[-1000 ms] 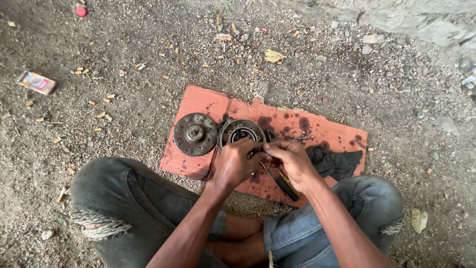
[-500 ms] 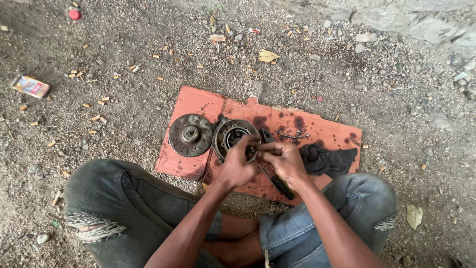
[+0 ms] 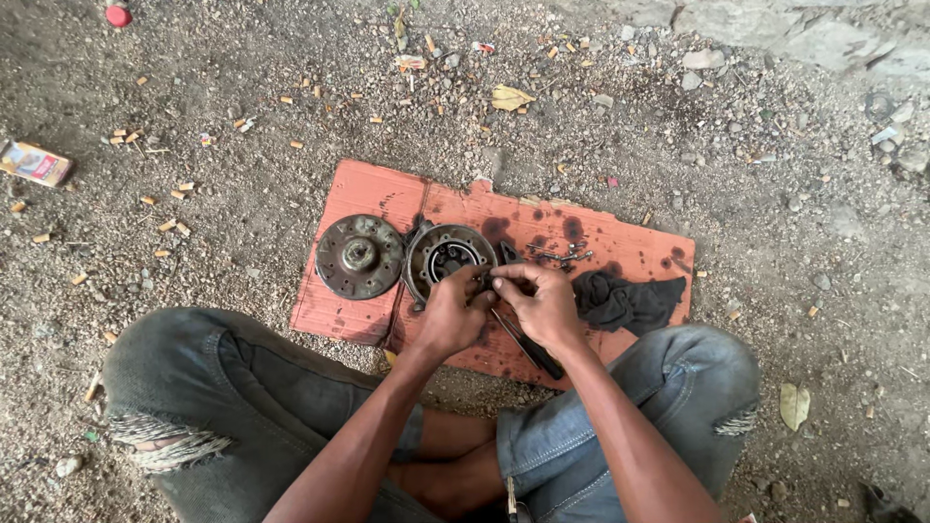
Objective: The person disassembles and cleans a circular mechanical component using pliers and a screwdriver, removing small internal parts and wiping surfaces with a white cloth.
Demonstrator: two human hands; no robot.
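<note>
At the centre of the frame, both hands, the left hand (image 3: 453, 315) and right hand (image 3: 542, 302), pinched something too small to identify over the round metal housing (image 3: 441, 257) on the red cardboard (image 3: 368, 199), where oily fingers could have dropped it into the gravel (image 3: 242, 126).

Ground: bare grey dirt (image 3: 242, 116) and gravel all around me, rough and dusty.
Mat: a flat red sheet of cardboard (image 3: 368, 194) lies on the dirt in front of me, stained with dark oil spots.
Litter: small tan butts and scraps scattered over the dirt, thickest to my left; a dry yellow leaf (image 3: 510, 97) beyond the cardboard; a small flat box (image 3: 35, 163) at the far left; a red cap (image 3: 118, 15) at the top left.
Stones: pale broken rock (image 3: 775, 24) along the top right edge.
Light: soft, even daylight, no hard shadows.
</note>
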